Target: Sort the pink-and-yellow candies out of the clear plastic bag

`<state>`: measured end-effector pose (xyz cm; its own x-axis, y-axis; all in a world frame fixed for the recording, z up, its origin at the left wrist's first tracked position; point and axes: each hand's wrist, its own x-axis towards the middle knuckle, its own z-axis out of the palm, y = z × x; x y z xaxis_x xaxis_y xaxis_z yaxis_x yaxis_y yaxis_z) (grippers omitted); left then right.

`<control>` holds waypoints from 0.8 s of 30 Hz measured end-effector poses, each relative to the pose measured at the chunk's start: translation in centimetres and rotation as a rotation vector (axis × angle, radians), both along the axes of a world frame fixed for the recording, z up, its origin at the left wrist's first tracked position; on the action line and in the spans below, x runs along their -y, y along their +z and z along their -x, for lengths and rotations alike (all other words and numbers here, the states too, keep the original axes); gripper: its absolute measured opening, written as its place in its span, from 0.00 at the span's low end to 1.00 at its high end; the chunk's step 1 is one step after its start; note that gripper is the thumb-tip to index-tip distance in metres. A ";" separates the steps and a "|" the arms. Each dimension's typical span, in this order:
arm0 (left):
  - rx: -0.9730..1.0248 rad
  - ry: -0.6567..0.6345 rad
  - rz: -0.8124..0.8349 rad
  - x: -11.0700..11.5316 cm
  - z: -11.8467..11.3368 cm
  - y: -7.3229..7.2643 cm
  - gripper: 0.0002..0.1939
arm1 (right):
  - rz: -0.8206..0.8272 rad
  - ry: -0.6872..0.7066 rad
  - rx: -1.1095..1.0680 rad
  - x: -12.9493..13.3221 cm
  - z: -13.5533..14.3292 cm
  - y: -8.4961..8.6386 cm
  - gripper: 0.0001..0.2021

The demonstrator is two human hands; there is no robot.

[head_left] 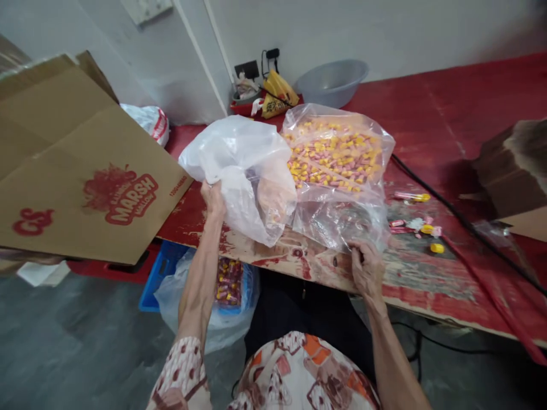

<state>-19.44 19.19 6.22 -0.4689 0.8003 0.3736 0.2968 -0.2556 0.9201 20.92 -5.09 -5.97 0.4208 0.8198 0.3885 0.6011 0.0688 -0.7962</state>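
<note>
My left hand (213,200) is closed on the gathered edge of a cloudy white plastic bag (239,148), which bulges over the table's front left part. Beside it lies a clear plastic bag (342,216) filled with small pink pieces with yellow ends (333,154). At the near right corner of that clear bag, my right hand (366,266) has its fingers curled closed on the plastic. The white bag overlaps the clear bag's left side. What the white bag holds is mostly hidden.
A large cardboard box (85,165) leans at the left. Below the table edge stands a blue crate (149,290) with wrapped pieces in a bag. Loose pieces (427,229), a black cable (448,210) and a brown block (513,165) lie right. A translucent basin (333,80) stands behind.
</note>
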 end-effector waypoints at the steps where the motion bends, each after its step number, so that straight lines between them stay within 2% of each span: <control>1: 0.044 0.000 -0.005 -0.1 0.3 0.5 0.13 | -0.003 -0.002 -0.002 0.0 0.0 0.0 0.16; 4: 0.126 0.035 0.020 1.2 1.8 0.7 0.18 | -0.002 -0.007 -0.004 0.0 0.1 0.1 0.16; 9: 0.088 0.152 0.108 5.6 4.1 -2.1 0.24 | 0.023 -0.005 -0.002 0.2 0.0 0.2 0.15; 12: 0.091 0.166 0.140 6.6 3.8 -3.0 0.25 | 0.040 -0.001 -0.010 0.2 0.0 0.3 0.15; 14: 0.129 0.170 0.136 5.8 2.6 -2.5 0.24 | 0.043 0.000 -0.017 0.2 0.0 0.3 0.15; 16: 0.151 0.121 0.118 4.0 0.9 -1.2 0.22 | 0.041 -0.003 -0.019 0.1 0.1 0.4 0.15; 20: 0.152 -0.123 0.045 0.0 -2.2 2.0 0.22 | 0.019 -0.013 -0.022 0.0 0.2 0.6 0.16; 22: 0.164 -0.189 0.019 -0.3 -2.7 2.7 0.24 | 0.022 -0.008 -0.022 0.0 0.1 0.7 0.16; 24: 0.161 -0.184 0.016 0.8 -2.0 2.6 0.26 | 0.039 -0.004 -0.018 0.1 0.1 0.7 0.16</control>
